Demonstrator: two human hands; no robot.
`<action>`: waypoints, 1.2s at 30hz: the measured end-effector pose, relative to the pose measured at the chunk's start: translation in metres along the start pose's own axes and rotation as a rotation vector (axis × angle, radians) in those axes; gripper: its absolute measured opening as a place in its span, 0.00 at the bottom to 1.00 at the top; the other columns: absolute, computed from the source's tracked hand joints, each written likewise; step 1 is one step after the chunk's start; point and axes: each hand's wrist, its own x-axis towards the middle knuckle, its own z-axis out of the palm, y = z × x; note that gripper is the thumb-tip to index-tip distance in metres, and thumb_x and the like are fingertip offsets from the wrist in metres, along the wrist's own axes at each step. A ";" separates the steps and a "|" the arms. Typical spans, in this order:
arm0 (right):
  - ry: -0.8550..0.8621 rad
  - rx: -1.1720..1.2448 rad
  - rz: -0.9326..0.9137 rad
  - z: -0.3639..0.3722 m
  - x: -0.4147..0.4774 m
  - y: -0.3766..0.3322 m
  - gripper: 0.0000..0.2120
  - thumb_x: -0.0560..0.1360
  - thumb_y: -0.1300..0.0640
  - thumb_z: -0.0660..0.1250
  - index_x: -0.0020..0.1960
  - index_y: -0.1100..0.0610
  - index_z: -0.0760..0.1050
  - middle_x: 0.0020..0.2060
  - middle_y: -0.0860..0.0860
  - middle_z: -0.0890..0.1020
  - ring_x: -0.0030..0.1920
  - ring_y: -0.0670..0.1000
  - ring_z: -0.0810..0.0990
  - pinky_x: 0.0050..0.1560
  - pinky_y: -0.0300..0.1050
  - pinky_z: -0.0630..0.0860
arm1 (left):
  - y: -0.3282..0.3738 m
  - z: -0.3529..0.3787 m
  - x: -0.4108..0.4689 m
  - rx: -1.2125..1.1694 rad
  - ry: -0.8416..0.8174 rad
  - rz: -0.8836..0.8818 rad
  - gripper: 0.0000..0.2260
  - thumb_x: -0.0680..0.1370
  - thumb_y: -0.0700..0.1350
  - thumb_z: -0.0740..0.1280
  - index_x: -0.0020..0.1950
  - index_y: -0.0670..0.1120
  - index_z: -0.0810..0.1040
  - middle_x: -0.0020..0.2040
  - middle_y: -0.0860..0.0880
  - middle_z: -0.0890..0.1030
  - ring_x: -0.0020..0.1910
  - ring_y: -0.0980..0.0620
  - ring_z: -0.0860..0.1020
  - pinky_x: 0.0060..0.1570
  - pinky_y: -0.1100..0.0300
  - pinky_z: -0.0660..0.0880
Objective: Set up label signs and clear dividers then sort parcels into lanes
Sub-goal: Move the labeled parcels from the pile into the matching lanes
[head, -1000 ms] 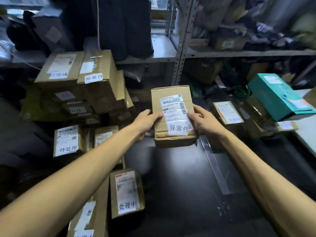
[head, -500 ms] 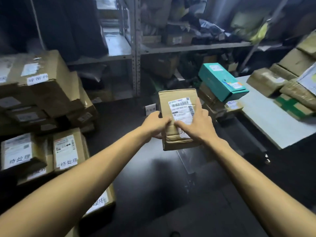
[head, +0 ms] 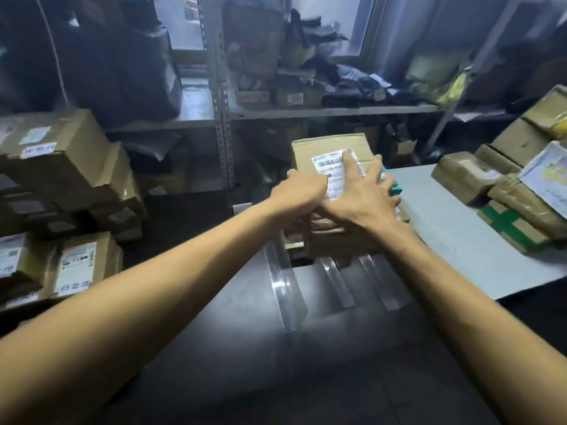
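Both hands hold 1 cardboard parcel at the far end of the clear dividers.

The parcel point(head: 333, 147), a creased brown carton with a white barcode label point(head: 328, 164), is tilted above the dark tabletop point(head: 245, 348), just beside a teal box point(head: 395, 188). The right hand point(head: 362, 200) lays its fingers point(head: 349, 162) wide and flat on the label, and the left hand point(head: 302, 194) curls round the left edge. The right hand should probably slide off the label so the lane can be read. The parcel can then be lowered level between the dividers point(head: 283, 286).
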 end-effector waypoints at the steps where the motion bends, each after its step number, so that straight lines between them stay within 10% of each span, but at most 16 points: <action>1: 0.022 0.000 0.007 -0.013 0.005 0.009 0.45 0.71 0.31 0.64 0.80 0.44 0.45 0.78 0.63 0.43 0.72 0.70 0.57 0.68 0.68 0.59 | 0.014 0.007 0.000 0.017 0.030 0.031 0.23 0.78 0.52 0.54 0.70 0.43 0.68 0.63 0.41 0.75 0.59 0.39 0.77 0.60 0.44 0.76; 12: 0.163 0.024 0.198 -0.071 0.071 0.163 0.45 0.73 0.36 0.66 0.81 0.45 0.45 0.78 0.63 0.41 0.74 0.74 0.52 0.72 0.67 0.58 | 0.139 0.141 0.076 0.134 0.041 0.236 0.29 0.77 0.59 0.55 0.70 0.41 0.67 0.67 0.40 0.75 0.63 0.38 0.74 0.60 0.50 0.69; 19: 0.124 -0.005 0.341 -0.057 0.149 0.274 0.43 0.74 0.41 0.66 0.80 0.43 0.45 0.79 0.61 0.42 0.75 0.72 0.49 0.72 0.68 0.57 | 0.195 0.245 0.161 0.231 -0.128 0.256 0.28 0.76 0.55 0.57 0.70 0.39 0.65 0.64 0.41 0.76 0.47 0.45 0.71 0.28 0.59 0.62; 28: -0.118 0.083 0.300 0.012 0.258 0.329 0.45 0.70 0.44 0.69 0.79 0.42 0.45 0.76 0.57 0.48 0.67 0.66 0.61 0.62 0.59 0.64 | 0.182 0.287 0.256 0.426 -0.180 0.221 0.29 0.78 0.51 0.59 0.75 0.40 0.55 0.64 0.38 0.76 0.58 0.38 0.76 0.53 0.52 0.69; 36: -0.363 0.153 0.117 0.086 0.338 0.313 0.43 0.73 0.38 0.66 0.78 0.40 0.44 0.77 0.57 0.47 0.68 0.65 0.61 0.64 0.60 0.64 | 0.167 0.274 0.311 0.952 0.038 0.116 0.18 0.77 0.50 0.60 0.65 0.49 0.75 0.62 0.43 0.78 0.63 0.40 0.71 0.65 0.46 0.60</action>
